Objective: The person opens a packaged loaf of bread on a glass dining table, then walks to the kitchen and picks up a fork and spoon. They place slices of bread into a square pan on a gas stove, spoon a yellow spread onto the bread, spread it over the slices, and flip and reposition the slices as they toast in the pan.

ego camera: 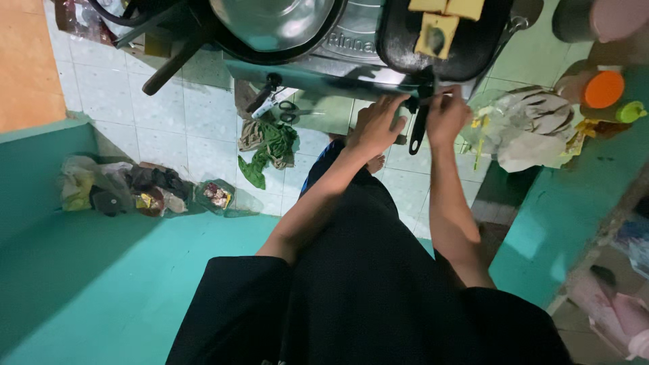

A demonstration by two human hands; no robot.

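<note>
The person is standing over a low gas stove (351, 57), looking straight down, and both bare hands are reaching out to its front edge. The left hand (375, 125) is lying flat, fingers spread toward twelve o'clock, its fingertips resting against the stove's front panel just beside a black knob (412, 105). Its grip is wide and is holding nothing that I can see. The right hand (446, 115), just at three o'clock of the left one, is curling its fingers in at the same edge; its grip is narrow, pinched at something small near the base of the pan handle (418, 132), though I cannot tell exactly what it is pinching.

That black handle is hanging down between the two hands, toward six o'clock, from a dark frying pan (466, 51) sitting on the right-hand burner. Yellow squares of food (436, 34) are lying in the pan. At nine o'clock of the pan, a shiny steel bowl (274, 20) is sitting on the other burner.

On the tiled floor (135, 101) at eight o'clock of the hands, a green rag (267, 152) is lying crumpled, with scissors (292, 108) just above it. Further off at nine o'clock, plastic bags (128, 189) are heaped against the teal wall. At three o'clock, crumpled wrappers (531, 128) and an orange lid (604, 89) are lying on a teal ledge.
</note>
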